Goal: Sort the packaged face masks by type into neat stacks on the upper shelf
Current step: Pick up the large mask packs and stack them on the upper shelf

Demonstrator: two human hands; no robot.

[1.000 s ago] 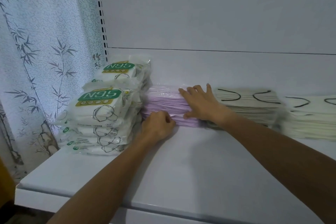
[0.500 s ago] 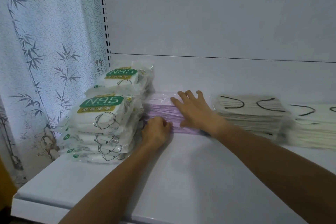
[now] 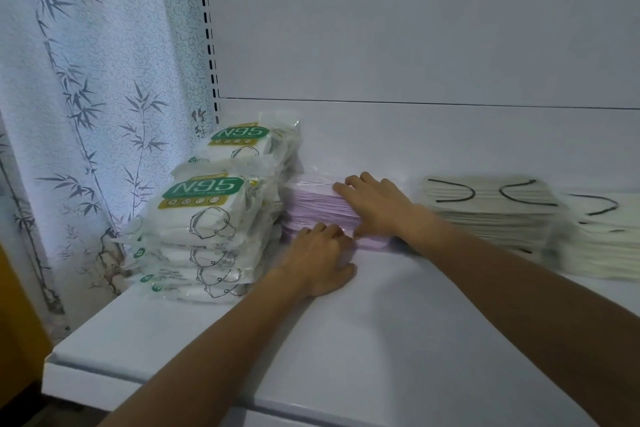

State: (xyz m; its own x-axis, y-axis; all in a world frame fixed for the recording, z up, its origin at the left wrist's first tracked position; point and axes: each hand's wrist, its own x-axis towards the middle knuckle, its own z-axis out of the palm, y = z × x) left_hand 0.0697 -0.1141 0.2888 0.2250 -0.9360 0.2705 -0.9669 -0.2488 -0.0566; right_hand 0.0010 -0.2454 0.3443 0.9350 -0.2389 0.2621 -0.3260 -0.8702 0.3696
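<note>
Head view, entry one: lilac mask stack (image 3: 311,204), on the upper shelf (image 3: 346,340). It touched the front N95 pile (image 3: 204,215) on its left and stood apart from the cream stack (image 3: 491,208) on its right.

Hands: your right hand (image 3: 377,208) lay flat over the stack's right end, fingers straight on top and thumb down the front face, pressing rather than grasping. Your left hand (image 3: 318,260) rested on the shelf with its fingers curled against the stack's lower front edge. I could not tell whether they pinched a packet (the tips were hidden).

Condition: stack near square, lower packets jutting slightly forward.

Hazards, as judged:
- The wrappers looked slick, so an uneven push from your left hand could have fanned the lower packets instead of aligning them.
- A shove leftward could have upset the N95 pile, which looked loosely heaped and sat near the shelf's left edge.
- Your right forearm passed just beside the cream stack and could have dragged its corner
</note>
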